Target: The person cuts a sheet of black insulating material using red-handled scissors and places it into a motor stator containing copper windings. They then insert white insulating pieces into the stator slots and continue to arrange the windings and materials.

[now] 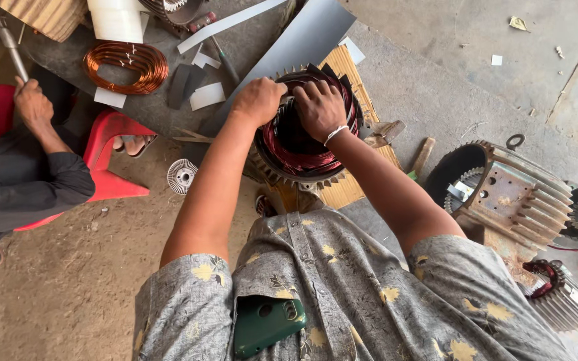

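Tucked into the chest pocket of the person's grey flowered shirt [369,294], a green phone [267,323] sits nearest the lens. Beyond it both bare forearms reach forward to a round motor stator [306,150] that stands on a ribbed yellow board [349,190] on the ground, its finned rim toward us and dark red copper windings [296,150] filling the bore. Left hand [257,100] is curled into a fist over the upper left edge of the stator, fingers closed on the windings and the dark insulation strips sticking up there. Right hand [320,108], with a white band at the wrist, lies just beside it, fingers bent down and pressed into the same windings; whether it grips anything I cannot tell. A loose copper wire coil [127,65] lies on the dark sheet [148,107] to the left, well apart. Another person's hand [31,101] holds a metal rod [9,41] at far left, above a red plastic stool [112,157]. A rusty finned motor housing [510,197] rests to the right
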Demonstrator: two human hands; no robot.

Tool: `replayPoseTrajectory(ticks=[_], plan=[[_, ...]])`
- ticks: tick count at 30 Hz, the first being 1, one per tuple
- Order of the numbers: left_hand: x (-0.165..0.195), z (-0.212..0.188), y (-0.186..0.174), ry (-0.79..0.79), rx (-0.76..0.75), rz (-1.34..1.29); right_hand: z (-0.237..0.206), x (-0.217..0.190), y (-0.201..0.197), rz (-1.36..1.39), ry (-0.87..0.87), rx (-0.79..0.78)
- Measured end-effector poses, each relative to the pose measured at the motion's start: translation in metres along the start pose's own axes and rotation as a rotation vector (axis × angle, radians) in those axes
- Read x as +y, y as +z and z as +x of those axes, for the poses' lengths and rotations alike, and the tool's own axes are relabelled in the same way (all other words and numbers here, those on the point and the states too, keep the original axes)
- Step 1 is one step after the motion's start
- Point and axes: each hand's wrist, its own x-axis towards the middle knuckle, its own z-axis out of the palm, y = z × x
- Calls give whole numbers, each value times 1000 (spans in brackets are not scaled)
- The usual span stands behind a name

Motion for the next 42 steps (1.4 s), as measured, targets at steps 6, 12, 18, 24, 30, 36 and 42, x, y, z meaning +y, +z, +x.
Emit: replayPoseTrajectory(ticks=[6,12,18,24,30,36,42], plan=[[3,2,-3,0,24,57,14,6,4,57,-120,-13],[7,7,-8,-54,-38,25,23,12,-2,83,-317,-93],[4,11,-8,-146,21,-228,36,8,-19,155,-258,-162],[6,-9,-6,-213,95,-193,37,11,-9,94,-173,-332],[9,-32,5,-64,211,-65,28,10,9,-23,-108,-405],[7,-24,40,-107,253,-41,23,9,29,22,-141,-267],[2,-32,20,-143,280,-208,28,0,16,-43,-77,-390]])
